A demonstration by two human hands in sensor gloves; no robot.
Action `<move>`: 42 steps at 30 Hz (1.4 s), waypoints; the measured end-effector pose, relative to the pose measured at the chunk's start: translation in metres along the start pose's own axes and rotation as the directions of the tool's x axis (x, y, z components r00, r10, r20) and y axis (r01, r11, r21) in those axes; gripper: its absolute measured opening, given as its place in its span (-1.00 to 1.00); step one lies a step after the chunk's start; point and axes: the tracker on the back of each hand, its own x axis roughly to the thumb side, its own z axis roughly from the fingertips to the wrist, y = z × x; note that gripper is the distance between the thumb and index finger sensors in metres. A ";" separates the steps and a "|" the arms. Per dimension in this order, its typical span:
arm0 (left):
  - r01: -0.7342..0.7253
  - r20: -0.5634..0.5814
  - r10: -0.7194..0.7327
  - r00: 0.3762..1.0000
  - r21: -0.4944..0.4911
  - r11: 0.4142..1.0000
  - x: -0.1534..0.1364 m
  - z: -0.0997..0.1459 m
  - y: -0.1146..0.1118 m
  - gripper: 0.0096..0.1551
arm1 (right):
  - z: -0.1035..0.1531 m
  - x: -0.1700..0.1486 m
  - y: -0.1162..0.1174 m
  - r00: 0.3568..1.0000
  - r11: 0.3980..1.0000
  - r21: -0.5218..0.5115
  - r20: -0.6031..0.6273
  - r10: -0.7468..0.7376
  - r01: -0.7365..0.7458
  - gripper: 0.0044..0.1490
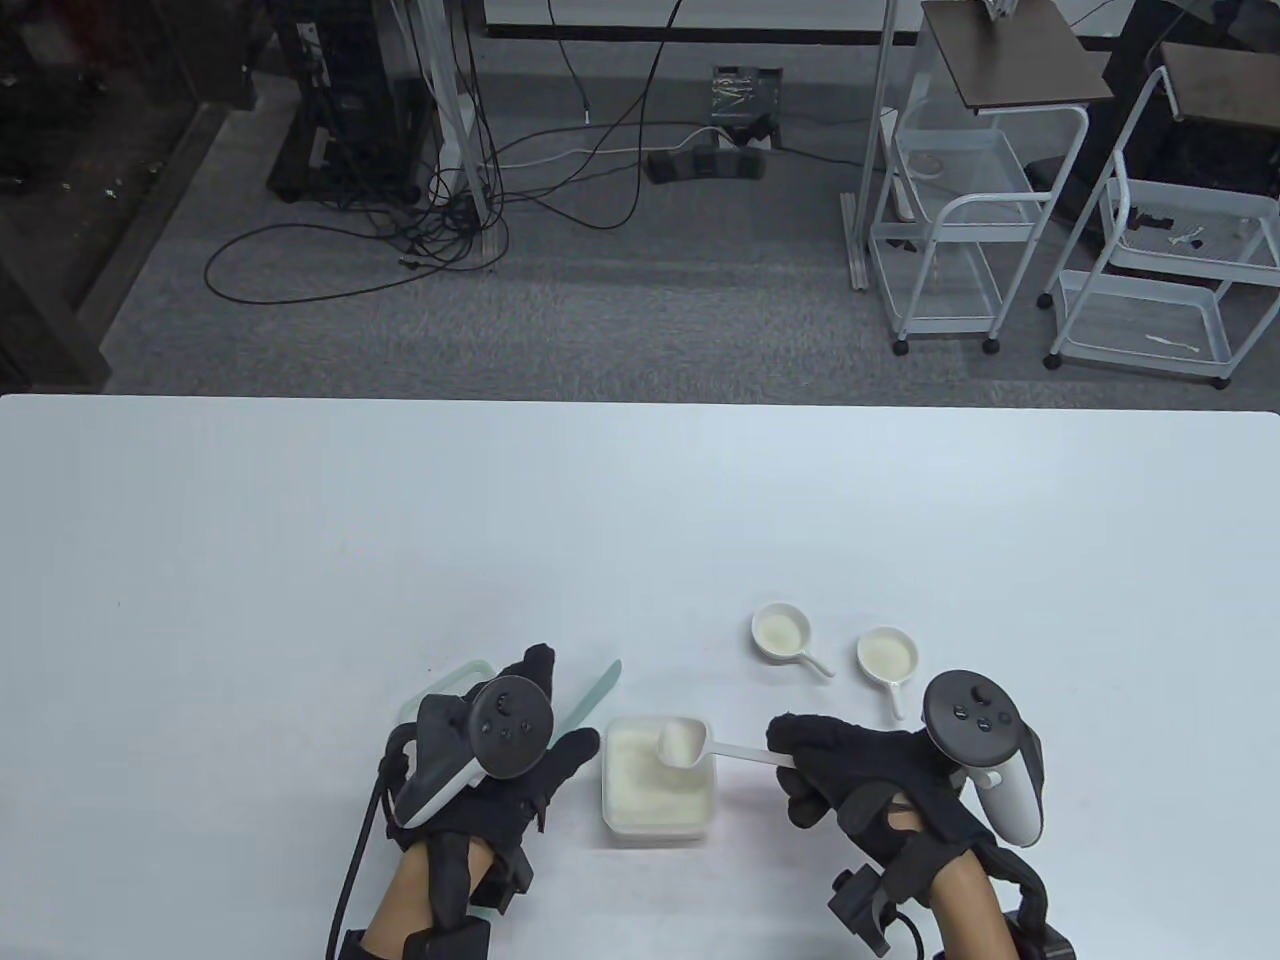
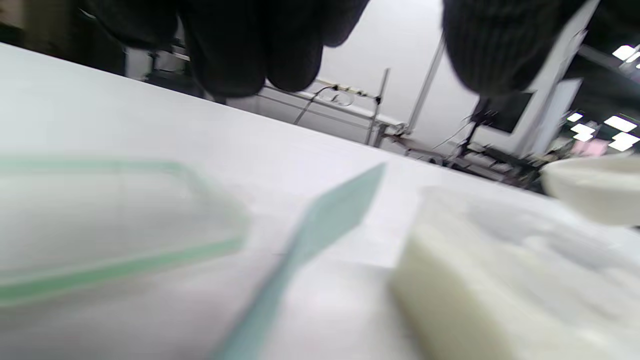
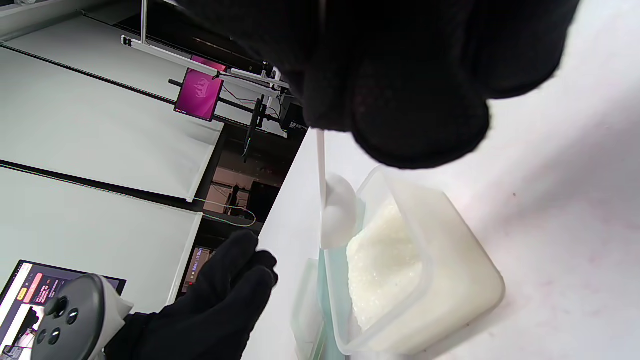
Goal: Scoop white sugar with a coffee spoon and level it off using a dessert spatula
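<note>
1. Right hand [image 1: 850,765]: grips the coffee spoon [image 1: 700,745] by its handle, heaped bowl over the sugar container [image 1: 655,785].
2. Left hand [image 1: 500,760]: above the dessert spatula [image 1: 590,695] lying beside the container; grasp apparently absent, view blurred.
3. Lid [image 1: 440,690]: left of spatula.

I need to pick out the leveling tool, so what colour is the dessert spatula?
Pale translucent green; the dessert spatula shows best in the left wrist view.
</note>
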 end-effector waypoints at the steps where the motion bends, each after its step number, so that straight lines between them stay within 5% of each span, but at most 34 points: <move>1: 0.063 -0.041 -0.066 0.997 -0.074 0.995 0.000 -0.001 -0.002 0.03 | 0.000 0.000 0.000 1.000 1.000 0.000 0.002 0.000 0.000 -0.47; 7: 0.185 -0.112 -0.225 0.968 -0.289 0.939 0.010 -0.006 -0.025 -0.01 | 0.000 0.000 -0.001 1.000 1.000 0.003 0.006 -0.007 0.007 -0.47; 16: 0.335 -0.119 -0.400 0.909 -0.366 0.868 0.020 -0.008 -0.049 -0.11 | 0.000 0.000 0.001 1.000 1.000 0.015 -0.001 0.003 -0.003 -0.47; 37: 0.351 -0.149 -0.415 0.897 -0.330 0.876 0.018 -0.011 -0.054 -0.31 | -0.001 0.000 0.003 1.000 1.000 0.025 -0.013 0.002 -0.002 -0.47; 42: 0.278 -0.173 -0.333 0.927 -0.279 0.919 0.011 -0.009 -0.037 -0.34 | 0.000 0.000 0.003 1.000 1.000 0.024 -0.010 -0.011 0.012 -0.46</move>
